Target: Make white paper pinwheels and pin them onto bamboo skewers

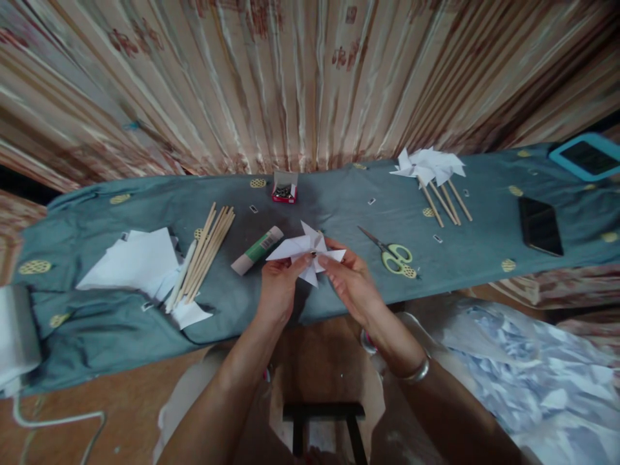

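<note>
Fingers of the left hand (279,287) and right hand (352,279) are clamping a white paper pinwheel (303,245) between them, both thumbs pressing near its hub, its longest span running left to right above the counter (334,203).

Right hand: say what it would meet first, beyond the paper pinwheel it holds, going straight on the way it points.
Most likely the small red box, ahead past the paper pinwheel. Depth is unclear, so the right hand might pass over it instead.
</note>
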Demonstrator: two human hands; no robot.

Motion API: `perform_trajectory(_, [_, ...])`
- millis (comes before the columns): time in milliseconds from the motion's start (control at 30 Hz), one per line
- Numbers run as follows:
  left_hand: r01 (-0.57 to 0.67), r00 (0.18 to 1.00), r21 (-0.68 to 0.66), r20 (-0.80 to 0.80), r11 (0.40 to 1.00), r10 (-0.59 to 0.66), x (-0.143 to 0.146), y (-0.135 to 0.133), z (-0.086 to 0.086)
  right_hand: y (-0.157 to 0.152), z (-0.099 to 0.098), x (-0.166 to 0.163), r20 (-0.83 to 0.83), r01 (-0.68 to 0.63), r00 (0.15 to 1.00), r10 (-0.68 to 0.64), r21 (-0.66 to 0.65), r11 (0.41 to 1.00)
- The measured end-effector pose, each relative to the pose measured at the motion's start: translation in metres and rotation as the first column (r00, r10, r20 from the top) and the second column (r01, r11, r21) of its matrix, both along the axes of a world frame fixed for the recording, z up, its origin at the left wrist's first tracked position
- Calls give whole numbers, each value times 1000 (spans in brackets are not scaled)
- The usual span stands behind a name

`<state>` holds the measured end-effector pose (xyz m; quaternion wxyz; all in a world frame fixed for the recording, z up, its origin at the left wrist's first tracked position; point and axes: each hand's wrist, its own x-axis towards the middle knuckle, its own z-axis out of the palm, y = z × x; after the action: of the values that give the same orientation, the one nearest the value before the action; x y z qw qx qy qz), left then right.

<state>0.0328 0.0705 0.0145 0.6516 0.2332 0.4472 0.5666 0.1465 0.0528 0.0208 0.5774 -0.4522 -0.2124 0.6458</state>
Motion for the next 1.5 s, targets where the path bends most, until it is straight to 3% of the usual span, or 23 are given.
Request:
perform_trajectory(133, [35,999,31,-25,999,-34,2,-3,-2,2,0,0,15,14,1000,-14,-20,1000])
perform_trajectory(367, [68,997,-50,-25,996,-69,0,-5,1,4,-2,10,177,24,984,-23,-4,1000])
perform_trajectory(500, [99,995,-16,-15,995,-99,-8,-1,4,6,0,19,246,-3,969,2,3,1000])
perform_trajectory(700, [199,958,9,-214,980,-192,-16,3,8,7,4,29,349,-83,934,73,14,996])
perform_trajectory(967, [211,909,34,-375,977,-184,-14,1,3,4,2,28,399,-175,905,149,28,984])
perform_trajectory(1233, [186,944,-60,-265,981,-195,-13,0,5,5,2,28,342,-208,922,181,43,977])
perform_trajectory(1500, [214,935,-59,-276,975,-222,-13,-3,3,4,4,25,333,-170,931,153,24,985])
